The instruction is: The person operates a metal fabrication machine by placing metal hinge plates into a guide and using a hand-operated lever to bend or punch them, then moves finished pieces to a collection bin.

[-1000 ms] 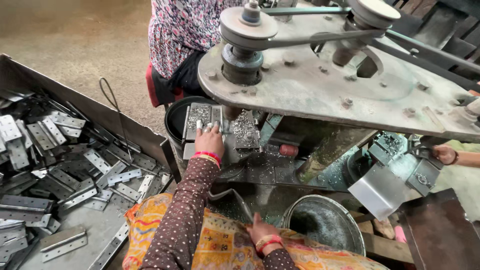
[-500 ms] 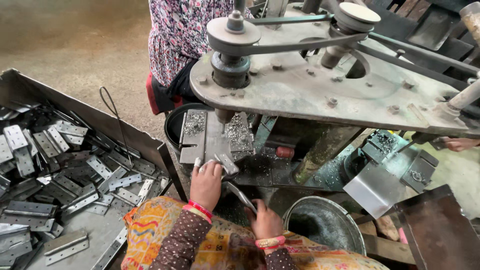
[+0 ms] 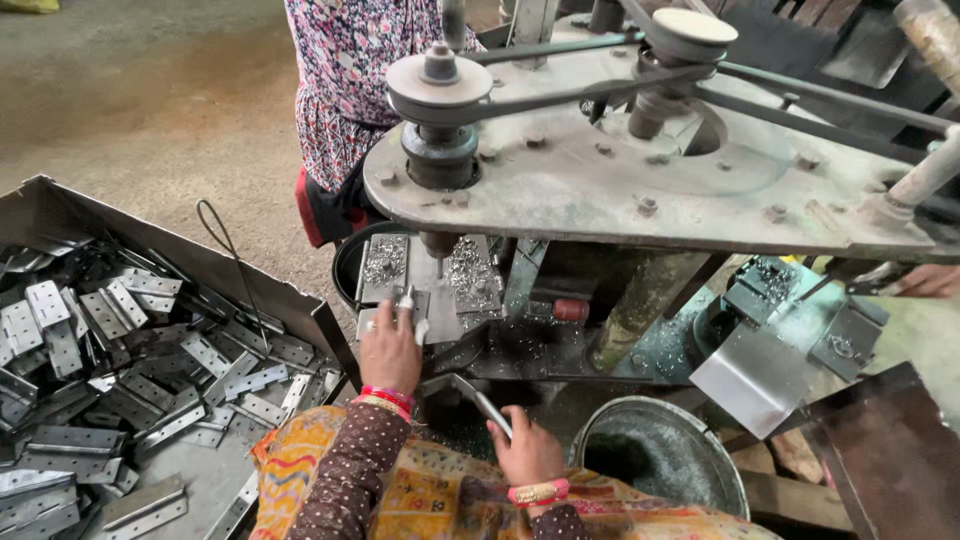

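1. Two hands work at a drill press: the left hand (image 3: 390, 345) pinches a hinge (image 3: 408, 310) on the drill table (image 3: 440, 300), under the bit.
2. The right hand (image 3: 525, 450) grips a lever (image 3: 480, 398) below the table's front edge.
3. A tray (image 3: 60, 215) of hinges sits left.

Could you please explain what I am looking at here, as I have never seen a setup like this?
The view comes from a camera worn on the person's head, looking down at their hands. The grey machine is a belt-driven drill with pulleys on top. The left hand presses a small metal piece on the drill table, which is strewn with shavings. The right hand grips a metal lever. A tray at left holds many flat hinge plates. Another person stands behind.
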